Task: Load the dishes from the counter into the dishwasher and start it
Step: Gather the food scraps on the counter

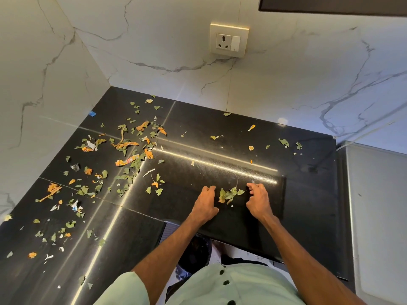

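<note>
Head: L hand, R hand curled, flanking leaf pile.

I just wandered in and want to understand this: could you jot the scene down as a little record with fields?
Surface: glossy black stone counter, meeting white marble walls
Litter: torn green leaves and orange scraps, thickest on the left
Pile: small heap of green leaves near the front edge
Left hand: fingers curled, left of the heap
Right hand: fingers curled, right of the heap
Dishes: none in view
Wall fitting: cream socket with switch
</note>
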Motion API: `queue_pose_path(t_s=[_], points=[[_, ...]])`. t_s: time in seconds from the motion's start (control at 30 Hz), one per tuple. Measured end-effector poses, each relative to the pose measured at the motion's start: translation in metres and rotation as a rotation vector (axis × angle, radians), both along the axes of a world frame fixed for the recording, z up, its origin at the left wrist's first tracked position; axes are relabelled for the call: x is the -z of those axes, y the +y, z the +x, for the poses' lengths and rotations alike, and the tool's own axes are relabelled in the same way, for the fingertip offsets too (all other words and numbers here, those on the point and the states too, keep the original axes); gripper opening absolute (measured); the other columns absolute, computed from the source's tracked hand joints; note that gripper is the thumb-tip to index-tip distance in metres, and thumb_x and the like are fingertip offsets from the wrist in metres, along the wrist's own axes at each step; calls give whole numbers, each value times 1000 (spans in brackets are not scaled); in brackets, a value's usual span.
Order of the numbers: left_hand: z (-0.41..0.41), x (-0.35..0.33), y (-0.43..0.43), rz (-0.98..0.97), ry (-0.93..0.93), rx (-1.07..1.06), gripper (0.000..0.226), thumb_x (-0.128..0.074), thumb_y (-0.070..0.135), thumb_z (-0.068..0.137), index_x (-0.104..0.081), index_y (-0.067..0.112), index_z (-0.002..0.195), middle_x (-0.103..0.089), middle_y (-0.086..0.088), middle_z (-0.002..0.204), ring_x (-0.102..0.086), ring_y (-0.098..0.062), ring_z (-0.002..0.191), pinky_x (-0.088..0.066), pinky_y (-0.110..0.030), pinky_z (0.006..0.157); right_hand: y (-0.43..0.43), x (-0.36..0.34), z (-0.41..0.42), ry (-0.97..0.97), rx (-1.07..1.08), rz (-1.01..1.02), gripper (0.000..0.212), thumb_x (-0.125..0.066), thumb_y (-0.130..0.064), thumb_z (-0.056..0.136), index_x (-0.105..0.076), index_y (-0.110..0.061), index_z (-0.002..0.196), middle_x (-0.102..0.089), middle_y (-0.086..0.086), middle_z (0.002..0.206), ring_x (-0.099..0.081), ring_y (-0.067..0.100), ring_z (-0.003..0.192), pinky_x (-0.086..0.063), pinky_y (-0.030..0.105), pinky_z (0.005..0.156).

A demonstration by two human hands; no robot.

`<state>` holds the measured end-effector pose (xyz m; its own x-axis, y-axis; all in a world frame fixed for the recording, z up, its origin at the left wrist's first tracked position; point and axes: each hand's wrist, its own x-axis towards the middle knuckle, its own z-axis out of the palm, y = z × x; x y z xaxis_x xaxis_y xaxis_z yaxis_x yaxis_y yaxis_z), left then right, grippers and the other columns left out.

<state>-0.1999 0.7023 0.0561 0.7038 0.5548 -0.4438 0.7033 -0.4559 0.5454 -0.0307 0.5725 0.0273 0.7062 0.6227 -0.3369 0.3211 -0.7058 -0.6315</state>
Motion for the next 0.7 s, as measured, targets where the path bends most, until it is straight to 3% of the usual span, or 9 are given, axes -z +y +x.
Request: queue_pose_path(t_s=[0.1, 0.23, 0.33, 0.4, 0.47, 0.6, 0.7], points=[[7, -3, -8, -19, -10, -18, 79, -80, 16, 79, -37, 16, 145, -46, -6, 132, -59, -23, 108, -52, -41, 97, 5, 0, -1, -13, -59, -36, 67, -58, 18, 79, -53, -9, 141, -47, 6, 128, -53, 17, 114, -53, 37, 99], [26, -6, -22, -13, -64, -12, 72, -79, 15, 78, -41, 11, 140, -47, -10, 131, -53, -27, 118, -47, -39, 101, 23, -5, -11, -13, -250, -6, 57, -58, 12, 83, -56, -9, 136, -50, 6, 125, -55, 17, 111, -52, 34, 99], [38, -7, -23, -24, -78, -35, 75, -80, 15, 79, -40, 8, 141, -47, -10, 134, -51, -27, 122, -44, -36, 104, 25, -17, 14, -59, -91, 48, 49, -59, 12, 84, -61, -10, 128, -53, 7, 125, -59, 13, 103, -53, 22, 90], [42, -5, -20, -20, -74, -40, 74, -80, 13, 78, -41, 9, 140, -48, -10, 132, -51, -27, 121, -44, -36, 104, 20, -26, 48, -114, 21, 27, 48, -60, 12, 82, -63, -10, 125, -52, 8, 125, -57, 12, 100, -46, 9, 83], [45, -2, -18, -16, -67, -42, 71, -80, 11, 77, -42, 10, 137, -49, -9, 129, -53, -27, 117, -46, -36, 102, 15, -33, 85, -181, 84, -27, 49, -62, 13, 81, -63, -8, 125, -52, 12, 126, -55, 17, 103, -37, 0, 88], [49, 5, -14, -22, -64, -63, 67, -82, 8, 75, -44, 13, 130, -50, -8, 125, -55, -24, 113, -49, -37, 100, 13, -34, 162, -202, 188, -128, 55, -74, 3, 77, -61, -4, 130, -48, 21, 135, -48, 33, 127, -37, 34, 114], [51, 13, -11, -45, -63, -92, 66, -82, 6, 74, -44, 14, 128, -51, -7, 123, -54, -22, 111, -50, -36, 99, 19, -30, 209, -196, 168, -215, 67, -79, -9, 77, -52, -1, 138, -45, 23, 143, -42, 38, 134, -37, 46, 116]])
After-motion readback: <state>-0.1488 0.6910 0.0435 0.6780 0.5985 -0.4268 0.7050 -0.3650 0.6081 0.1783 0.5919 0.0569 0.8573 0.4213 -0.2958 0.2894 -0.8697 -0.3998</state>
